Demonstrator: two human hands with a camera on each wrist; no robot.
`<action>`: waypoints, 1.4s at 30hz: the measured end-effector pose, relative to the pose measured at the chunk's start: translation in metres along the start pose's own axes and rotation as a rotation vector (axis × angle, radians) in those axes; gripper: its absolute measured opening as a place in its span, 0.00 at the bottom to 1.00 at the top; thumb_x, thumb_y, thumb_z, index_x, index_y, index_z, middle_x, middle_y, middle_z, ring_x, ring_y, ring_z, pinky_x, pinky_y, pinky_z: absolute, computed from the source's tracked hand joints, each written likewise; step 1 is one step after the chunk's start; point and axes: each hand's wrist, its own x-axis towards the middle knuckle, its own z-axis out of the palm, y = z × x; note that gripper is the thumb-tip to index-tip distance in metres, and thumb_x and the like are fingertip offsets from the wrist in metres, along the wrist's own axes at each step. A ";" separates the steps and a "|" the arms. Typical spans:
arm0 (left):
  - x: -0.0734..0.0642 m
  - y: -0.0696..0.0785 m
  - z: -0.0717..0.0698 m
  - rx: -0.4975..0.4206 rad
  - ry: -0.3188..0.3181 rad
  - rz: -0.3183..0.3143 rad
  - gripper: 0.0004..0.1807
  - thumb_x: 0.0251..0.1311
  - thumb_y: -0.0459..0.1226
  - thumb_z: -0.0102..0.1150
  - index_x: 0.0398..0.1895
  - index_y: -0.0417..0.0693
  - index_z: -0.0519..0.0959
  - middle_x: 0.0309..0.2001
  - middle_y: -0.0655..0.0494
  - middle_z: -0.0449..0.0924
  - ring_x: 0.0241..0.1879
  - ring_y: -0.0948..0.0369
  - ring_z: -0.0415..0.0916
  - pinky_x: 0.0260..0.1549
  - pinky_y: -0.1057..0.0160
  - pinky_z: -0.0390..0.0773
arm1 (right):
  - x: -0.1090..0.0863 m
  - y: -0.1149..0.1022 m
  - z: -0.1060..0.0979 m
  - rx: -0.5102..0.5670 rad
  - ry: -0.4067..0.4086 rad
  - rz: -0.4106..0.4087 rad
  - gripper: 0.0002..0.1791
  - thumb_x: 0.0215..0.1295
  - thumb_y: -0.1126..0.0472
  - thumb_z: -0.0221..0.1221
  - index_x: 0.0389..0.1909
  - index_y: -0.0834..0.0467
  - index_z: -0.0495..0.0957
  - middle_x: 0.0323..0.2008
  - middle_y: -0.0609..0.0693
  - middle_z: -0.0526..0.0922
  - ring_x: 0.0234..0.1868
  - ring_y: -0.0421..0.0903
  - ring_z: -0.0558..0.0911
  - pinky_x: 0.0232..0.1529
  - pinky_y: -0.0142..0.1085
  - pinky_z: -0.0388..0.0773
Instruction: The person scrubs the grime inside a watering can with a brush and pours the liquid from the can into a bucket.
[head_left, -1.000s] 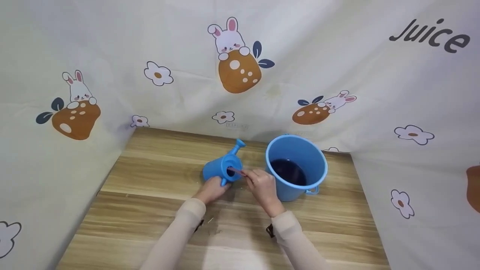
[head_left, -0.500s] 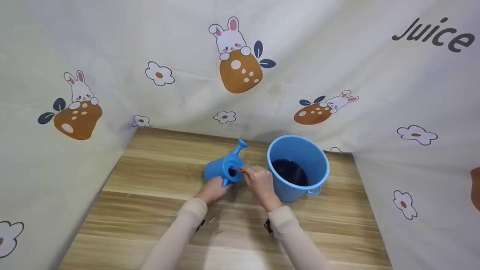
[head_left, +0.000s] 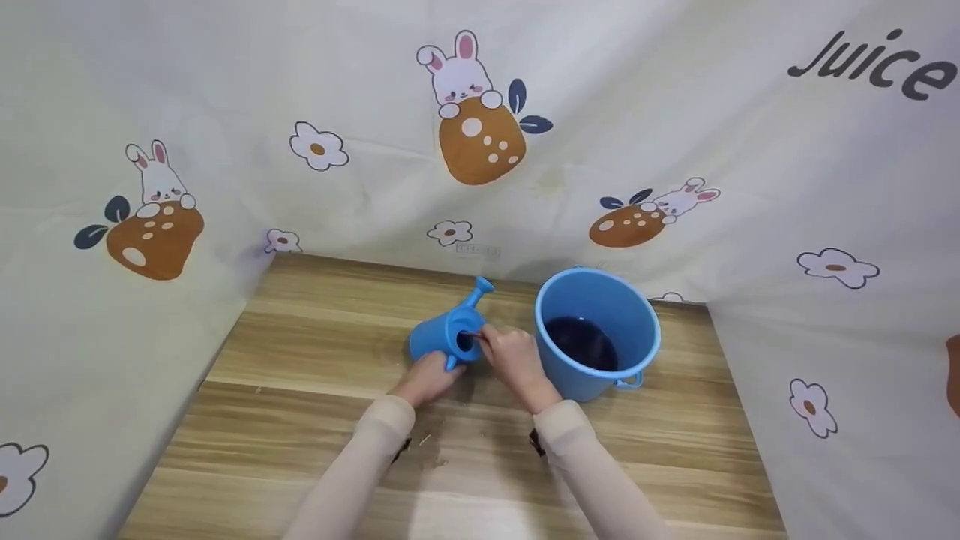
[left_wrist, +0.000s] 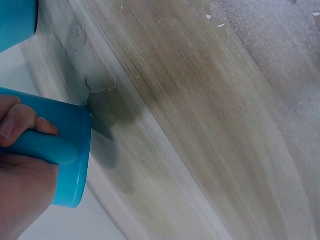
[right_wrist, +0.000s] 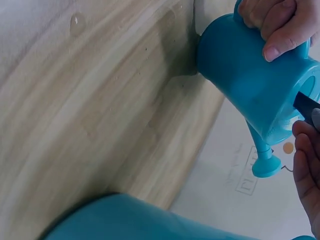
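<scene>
Head view: lettering (head_left: 874,66) on the cloth (head_left: 360,67) reads "Juice"; the watering can (head_left: 430,338) stands on the table (head_left: 300,427) beside the bucket (head_left: 630,322).

Left wrist: the left hand (left_wrist: 22,185) grips the can's handle (left_wrist: 47,146).

Right wrist: the right hand (right_wrist: 309,170) pinches a dark strip (right_wrist: 305,105) entering the can's opening; boxed print (right_wrist: 248,175) is illegible.

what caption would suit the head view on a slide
Left hand grips a blue watering can while the right hand holds a slim object at its opening, beside a bucket of dark liquid.
</scene>
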 end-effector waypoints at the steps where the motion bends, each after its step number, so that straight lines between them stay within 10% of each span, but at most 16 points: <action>1: 0.000 0.000 0.000 0.004 0.003 0.005 0.22 0.65 0.41 0.54 0.15 0.55 0.58 0.16 0.64 0.54 0.19 0.63 0.59 0.24 0.65 0.62 | 0.000 0.001 0.001 -0.020 0.003 -0.016 0.12 0.60 0.50 0.68 0.30 0.54 0.78 0.15 0.50 0.77 0.17 0.48 0.77 0.17 0.39 0.73; 42: 0.002 0.002 0.000 0.040 0.018 0.028 0.21 0.64 0.39 0.54 0.15 0.56 0.58 0.16 0.63 0.56 0.20 0.62 0.62 0.25 0.64 0.63 | 0.015 -0.022 -0.038 -0.127 -0.190 0.105 0.23 0.60 0.52 0.64 0.10 0.52 0.68 0.09 0.49 0.69 0.12 0.48 0.72 0.13 0.40 0.67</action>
